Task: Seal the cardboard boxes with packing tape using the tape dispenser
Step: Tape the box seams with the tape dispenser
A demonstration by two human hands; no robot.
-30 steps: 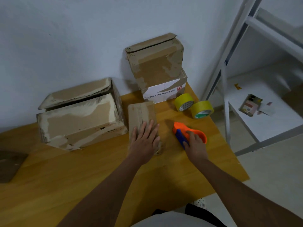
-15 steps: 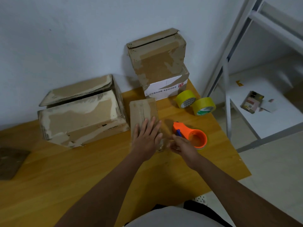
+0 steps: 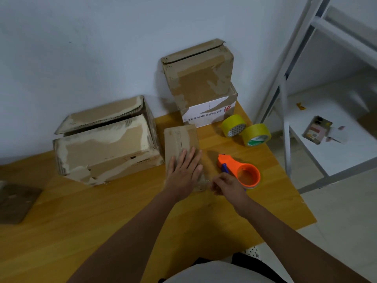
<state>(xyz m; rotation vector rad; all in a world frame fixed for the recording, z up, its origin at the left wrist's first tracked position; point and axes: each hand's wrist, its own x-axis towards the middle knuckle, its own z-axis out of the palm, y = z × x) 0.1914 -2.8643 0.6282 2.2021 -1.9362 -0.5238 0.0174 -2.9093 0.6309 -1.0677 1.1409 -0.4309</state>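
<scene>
Cardboard, worn and patched with old tape, makes up the small box (image 3: 180, 144) lying flat on the wooden table (image 3: 102, 221). The left hand (image 3: 184, 173) presses on its near end with fingers straight and spread. The right hand (image 3: 226, 183) sits at the box's near right corner with fingers curled together as if pinching something thin; what they hold cannot be made out. Just beyond that hand the orange tape dispenser (image 3: 240, 172) rests on the table, untouched. Two yellow tape rolls (image 3: 245, 129) stand farther back. A large box (image 3: 106, 144) sits left of the small one, and two stacked boxes (image 3: 202, 84) stand against the wall.
</scene>
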